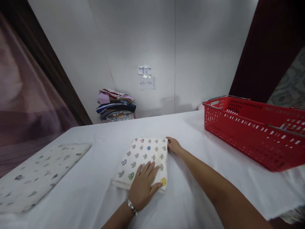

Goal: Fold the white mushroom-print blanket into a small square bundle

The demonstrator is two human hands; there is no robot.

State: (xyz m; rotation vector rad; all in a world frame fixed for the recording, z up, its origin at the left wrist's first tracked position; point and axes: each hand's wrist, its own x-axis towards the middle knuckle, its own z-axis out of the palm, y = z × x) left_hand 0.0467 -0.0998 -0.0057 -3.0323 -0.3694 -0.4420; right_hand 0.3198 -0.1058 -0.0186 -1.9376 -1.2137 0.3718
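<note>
White-draped table (90,187) before grey wall (202,54)

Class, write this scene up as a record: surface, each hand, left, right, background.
Surface: white-covered table
Left hand: palm down on folded mushroom-print cloth; bracelet at wrist
Right hand: at that cloth's far right corner
Left: second printed cloth, lying flat
Right: red basket
Background: fabric stack; wall sign reading 45-50
</note>
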